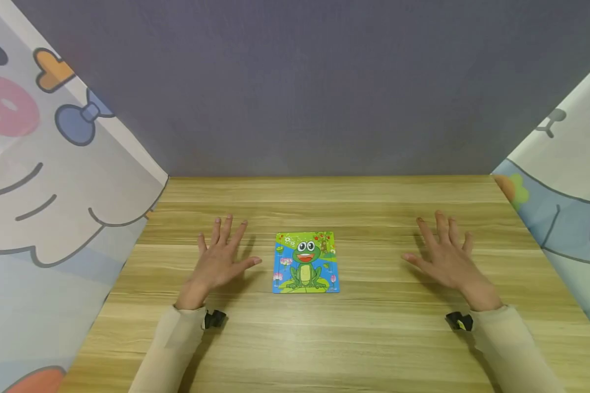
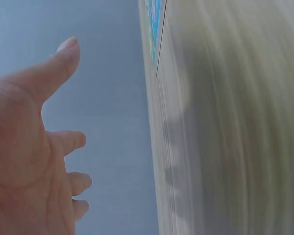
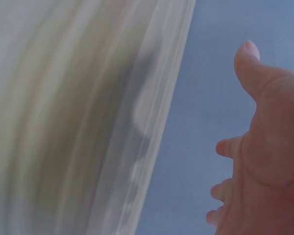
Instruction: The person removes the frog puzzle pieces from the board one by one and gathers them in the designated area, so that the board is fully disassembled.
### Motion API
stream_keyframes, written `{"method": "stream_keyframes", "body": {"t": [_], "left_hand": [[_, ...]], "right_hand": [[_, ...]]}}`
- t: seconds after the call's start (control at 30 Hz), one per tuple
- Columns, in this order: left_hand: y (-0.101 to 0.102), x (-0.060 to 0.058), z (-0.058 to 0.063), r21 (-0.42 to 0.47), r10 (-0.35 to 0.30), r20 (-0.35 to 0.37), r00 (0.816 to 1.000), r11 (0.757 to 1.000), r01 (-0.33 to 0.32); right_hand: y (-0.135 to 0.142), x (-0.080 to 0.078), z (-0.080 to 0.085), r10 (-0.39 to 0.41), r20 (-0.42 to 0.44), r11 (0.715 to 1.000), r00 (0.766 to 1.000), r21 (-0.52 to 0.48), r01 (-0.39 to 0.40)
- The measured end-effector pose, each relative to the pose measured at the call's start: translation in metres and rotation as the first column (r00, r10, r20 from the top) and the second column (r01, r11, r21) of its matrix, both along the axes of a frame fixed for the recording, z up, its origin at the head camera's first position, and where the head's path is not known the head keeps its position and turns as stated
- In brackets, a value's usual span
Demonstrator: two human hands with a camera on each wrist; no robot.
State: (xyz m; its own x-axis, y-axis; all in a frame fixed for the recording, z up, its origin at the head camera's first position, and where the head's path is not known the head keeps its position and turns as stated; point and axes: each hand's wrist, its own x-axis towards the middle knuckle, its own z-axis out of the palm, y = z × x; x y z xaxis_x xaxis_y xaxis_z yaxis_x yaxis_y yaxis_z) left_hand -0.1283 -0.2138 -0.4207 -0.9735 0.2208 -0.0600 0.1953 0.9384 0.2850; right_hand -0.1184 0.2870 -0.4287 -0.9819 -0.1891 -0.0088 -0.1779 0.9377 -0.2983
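A square picture puzzle with a green frog (image 1: 306,263) lies flat on the table in the head view, between the two hands. Its lower corner (image 2: 156,34) shows at the top of the left wrist view. To the puzzle's left, my left hand (image 1: 218,262) has its fingers spread and holds nothing; the thumb points toward the puzzle without touching it. My right hand (image 1: 447,259) is farther off on the right side, fingers also spread and nothing in them. Both wrist views show the palms raised above the tabletop, apart from any object.
The wood-grain table (image 1: 373,338) ends at a grey back wall (image 1: 324,87). Cartoon-printed panels stand at the left (image 1: 78,180) and right (image 1: 570,180). A small black device (image 1: 214,319) sits at the left wrist, and another black device (image 1: 459,321) at the right wrist.
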Motion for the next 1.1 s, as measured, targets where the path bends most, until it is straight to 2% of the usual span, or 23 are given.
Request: {"method": "stream_keyframes", "body": {"t": [0.27, 0.5, 0.73, 0.83, 1.1], "left_hand": [[0.020, 0.005, -0.002, -0.033, -0.036, -0.002, 0.999, 0.999, 0.036], [0.040, 0.014, -0.002, -0.049, -0.103, 0.036, 0.994, 0.993, 0.104], [0.056, 0.023, -0.006, 0.006, -0.189, 0.106, 0.976, 0.982, 0.190], [0.060, 0.024, -0.009, 0.032, -0.205, 0.133, 0.970, 0.979, 0.202], [0.062, 0.024, -0.014, 0.083, -0.241, 0.133, 0.961, 0.969, 0.232]], "right_hand": [[-0.026, -0.010, 0.000, 0.040, 0.038, 0.999, 0.998, -0.017, -0.040], [-0.057, -0.021, 0.003, 0.092, 0.042, 0.996, 0.995, -0.007, -0.092], [-0.097, -0.032, 0.000, 0.186, -0.028, 0.983, 0.982, 0.002, -0.186], [-0.114, -0.036, 0.000, 0.217, -0.030, 0.976, 0.976, -0.002, -0.217], [-0.152, -0.044, 0.001, 0.280, -0.038, 0.960, 0.959, -0.022, -0.281]]}}
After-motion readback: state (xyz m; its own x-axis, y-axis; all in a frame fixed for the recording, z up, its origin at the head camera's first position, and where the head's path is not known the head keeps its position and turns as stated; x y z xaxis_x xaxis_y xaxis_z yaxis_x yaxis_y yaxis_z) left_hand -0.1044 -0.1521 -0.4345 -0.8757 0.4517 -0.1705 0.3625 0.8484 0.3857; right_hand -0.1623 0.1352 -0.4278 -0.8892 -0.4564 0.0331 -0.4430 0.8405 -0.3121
